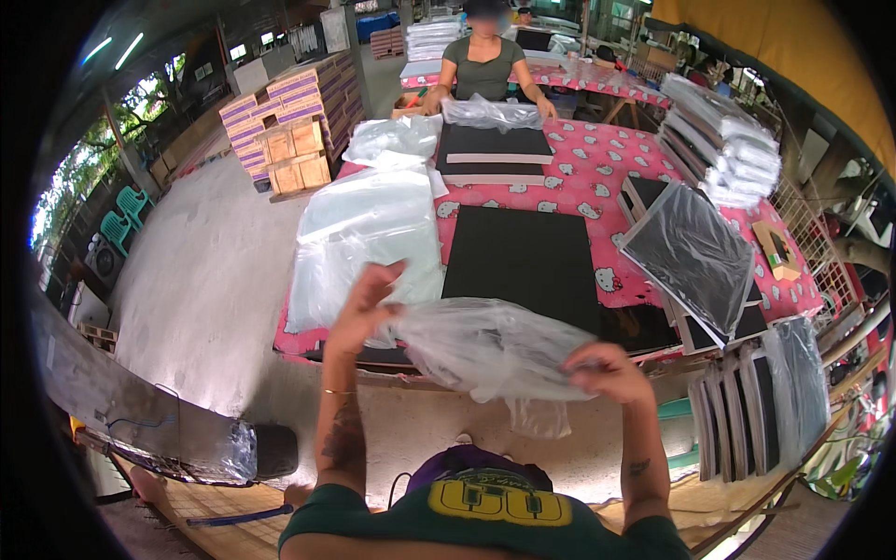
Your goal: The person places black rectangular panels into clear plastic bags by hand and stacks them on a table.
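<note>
A clear plastic bag (495,343) stretches crumpled between my two hands, over the near edge of the table. My left hand (359,308), slightly blurred, grips the bag's left end, with some fingers raised apart. At the bag's right end, my right hand (611,371) pinches the plastic. Just beyond the bag lies a flat black board (520,252), its near end covered by the plastic. To its left is a pile of clear plastic bags (369,238), close to my left hand.
Across the pink patterned table (597,149), a person (485,65) handles plastic over stacked black boards (495,145). A plastic-wrapped black board (691,247) lies at the right, near wrapped stacks (723,140). More boards (737,411) stand by the table's right corner. Boxes (299,112) are piled at the left.
</note>
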Demonstrator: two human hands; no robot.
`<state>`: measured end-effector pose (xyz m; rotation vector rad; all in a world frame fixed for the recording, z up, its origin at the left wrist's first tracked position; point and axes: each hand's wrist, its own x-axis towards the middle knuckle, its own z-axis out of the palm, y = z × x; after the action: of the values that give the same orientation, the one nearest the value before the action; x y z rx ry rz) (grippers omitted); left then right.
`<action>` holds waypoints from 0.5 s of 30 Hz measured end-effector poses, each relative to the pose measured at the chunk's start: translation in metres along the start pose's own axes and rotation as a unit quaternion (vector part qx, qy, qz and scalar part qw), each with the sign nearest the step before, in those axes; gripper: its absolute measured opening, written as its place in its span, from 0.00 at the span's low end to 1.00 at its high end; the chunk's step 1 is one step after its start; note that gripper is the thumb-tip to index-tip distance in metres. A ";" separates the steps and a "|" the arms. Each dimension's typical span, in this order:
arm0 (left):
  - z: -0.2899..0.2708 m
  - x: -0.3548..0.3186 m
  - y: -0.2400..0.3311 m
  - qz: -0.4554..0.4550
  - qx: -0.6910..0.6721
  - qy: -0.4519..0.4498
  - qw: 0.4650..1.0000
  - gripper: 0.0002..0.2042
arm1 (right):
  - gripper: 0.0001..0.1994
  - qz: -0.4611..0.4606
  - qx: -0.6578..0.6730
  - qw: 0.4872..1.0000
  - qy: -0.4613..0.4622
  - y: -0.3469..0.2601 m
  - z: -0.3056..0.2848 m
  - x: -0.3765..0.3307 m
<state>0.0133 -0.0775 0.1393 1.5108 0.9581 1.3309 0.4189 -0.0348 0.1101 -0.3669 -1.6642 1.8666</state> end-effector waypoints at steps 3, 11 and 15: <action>0.083 0.037 0.018 0.092 0.297 -0.280 0.908 0.04 | 0.09 -0.002 -0.362 0.921 -0.144 -0.042 0.052 0.051; 0.016 0.030 -0.013 0.162 0.709 0.011 0.686 0.16 | 0.33 0.352 -0.655 0.657 0.124 -0.024 -0.048 -0.015; -0.015 0.028 0.015 0.040 0.110 -0.071 0.991 0.24 | 0.34 0.316 -0.595 0.734 0.088 -0.009 -0.067 -0.047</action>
<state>0.0020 -0.0539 0.1634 1.8041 0.9864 1.1844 0.4964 -0.0094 0.0981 -1.7329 -2.5868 0.7237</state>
